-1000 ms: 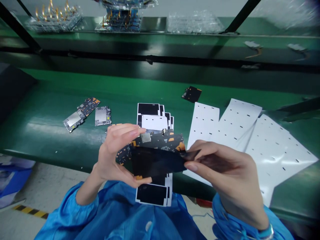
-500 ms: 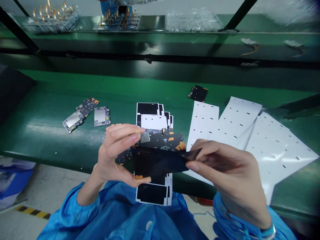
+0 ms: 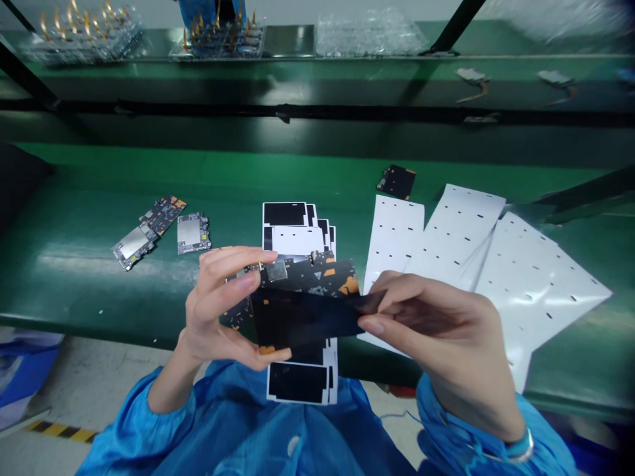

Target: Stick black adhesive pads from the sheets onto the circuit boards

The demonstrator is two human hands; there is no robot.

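My left hand (image 3: 218, 311) is closed round the left end of a black circuit board (image 3: 292, 274) with orange patches, fingers at its top edge and thumb at its lower edge. Between thumb and fingertips, my right hand (image 3: 436, 330) pinches the right end of a thin black film (image 3: 307, 320). That film lies across the lower part of the board and hides much of it. Below both hands, white-bordered sheets with black stickers (image 3: 297, 383) stick out, overlapping one another. Another circuit board (image 3: 237, 311) is partly hidden behind my left hand.
On the green bench (image 3: 89, 291), silver-shielded circuit boards (image 3: 193, 233) rest at left. White sheets with small dark slots (image 3: 526, 277) fan out at right, near a dark circuit board (image 3: 395, 182). Clear plastic trays (image 3: 89, 36) stand on the raised shelf behind.
The view has shifted slightly, so most things appear a little further left. Both hands keep their grip on the board and the film, with hardly any movement between them.
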